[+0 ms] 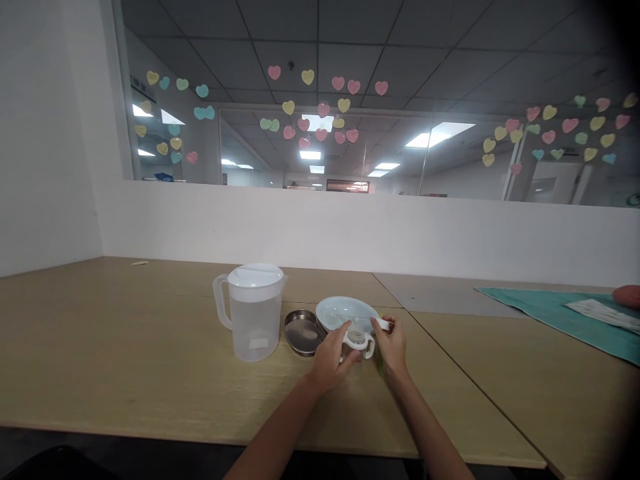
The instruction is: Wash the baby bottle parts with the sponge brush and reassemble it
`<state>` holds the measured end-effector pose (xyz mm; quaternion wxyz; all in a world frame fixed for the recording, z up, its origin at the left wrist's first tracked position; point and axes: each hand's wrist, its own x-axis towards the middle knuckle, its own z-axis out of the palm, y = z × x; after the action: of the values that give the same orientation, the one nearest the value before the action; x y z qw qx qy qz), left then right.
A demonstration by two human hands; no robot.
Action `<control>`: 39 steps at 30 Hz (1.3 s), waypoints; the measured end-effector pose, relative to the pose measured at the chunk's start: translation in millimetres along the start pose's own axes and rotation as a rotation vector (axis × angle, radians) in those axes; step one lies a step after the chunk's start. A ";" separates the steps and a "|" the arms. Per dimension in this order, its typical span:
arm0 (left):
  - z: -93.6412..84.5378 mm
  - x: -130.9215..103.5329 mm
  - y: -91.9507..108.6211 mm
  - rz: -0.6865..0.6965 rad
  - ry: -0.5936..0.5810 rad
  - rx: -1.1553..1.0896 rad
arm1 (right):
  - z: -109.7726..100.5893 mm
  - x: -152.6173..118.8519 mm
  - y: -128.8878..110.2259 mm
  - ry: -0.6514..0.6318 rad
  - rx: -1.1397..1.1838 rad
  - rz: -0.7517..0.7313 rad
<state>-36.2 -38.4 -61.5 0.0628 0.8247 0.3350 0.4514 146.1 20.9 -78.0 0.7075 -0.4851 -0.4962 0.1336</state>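
My left hand (330,358) is closed around the near left side of a small clear jar (356,337) with a white collar and a white side handle. The jar's round top faces up. To its right, my right hand (392,345) pinches a small white piece (384,324); whether this is a lid or the end of a utensil, I cannot tell. Just behind both hands lies a shallow white bowl (335,305). A metal dish (301,351) with a rounded rim sits left of the bowl, close to my left hand. Something yellow-green (381,365) shows partly beside my right wrist.
A translucent lidded pitcher (257,317) stands left of the metal dish, handle to the left. On the far right, a green cloth (535,303) bears a white paper or cloth (603,313) and a reddish object (626,295). A low wall (300,230) with glass above borders the wooden table (150,360).
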 end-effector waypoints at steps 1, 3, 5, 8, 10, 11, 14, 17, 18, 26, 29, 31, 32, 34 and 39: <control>0.2 0.1 -0.3 -0.019 0.003 -0.001 | 0.3 0.5 -1.8 -0.046 -0.014 0.007; -0.8 0.5 -1.7 -0.021 0.033 0.033 | 0.7 1.5 -4.6 -0.160 -0.070 -0.006; -5.4 0.9 -5.2 0.024 0.141 0.135 | 0.8 1.8 -6.1 -0.258 -0.127 -0.076; -20.6 1.6 -16.7 0.022 0.476 0.345 | 0.9 0.8 -6.9 -0.342 -0.178 -0.189; -35.8 1.9 -26.9 -0.062 0.731 0.463 | 0.8 -0.5 -6.8 -0.349 -0.195 -0.212; -44.1 1.7 -31.8 -0.119 0.853 0.504 | 0.6 -1.3 -7.0 -0.333 -0.197 -0.211; -68.3 -1.9 -41.7 -0.265 1.094 0.552 | -1.0 -5.4 -9.4 -0.250 -0.177 -0.195; -89.4 -12.4 -46.7 -0.296 1.192 0.503 | -2.8 -12.6 -15.7 -0.203 -0.168 -0.248; -96.8 -17.4 -49.3 -0.297 1.220 0.478 | -3.1 -15.3 -18.2 -0.203 -0.170 -0.288; -190.3 -34.5 -103.8 -0.644 1.063 0.217 | 1.0 -29.0 -30.2 -0.291 -0.177 -0.542; -222.3 -17.4 -117.3 -0.804 0.900 0.050 | 0.7 -30.6 -31.8 -0.263 -0.193 -0.598; -234.7 -6.8 -119.6 -0.836 0.794 0.014 | 0.3 -31.0 -32.4 -0.245 -0.215 -0.621; -238.2 -3.2 -119.0 -0.844 0.746 0.009 | 0.4 -31.0 -32.5 -0.240 -0.225 -0.629; -240.4 0.9 -115.4 -0.855 0.659 0.019 | 1.0 -30.8 -32.3 -0.233 -0.241 -0.638; -230.0 15.0 -97.7 -0.859 0.568 0.185 | 5.0 -32.2 -28.3 -0.247 -0.224 -0.600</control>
<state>-260.1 0.0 43.8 0.0758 0.4599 0.6855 0.5593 118.5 -11.8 -73.1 0.5922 -0.3726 -0.7102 -0.0782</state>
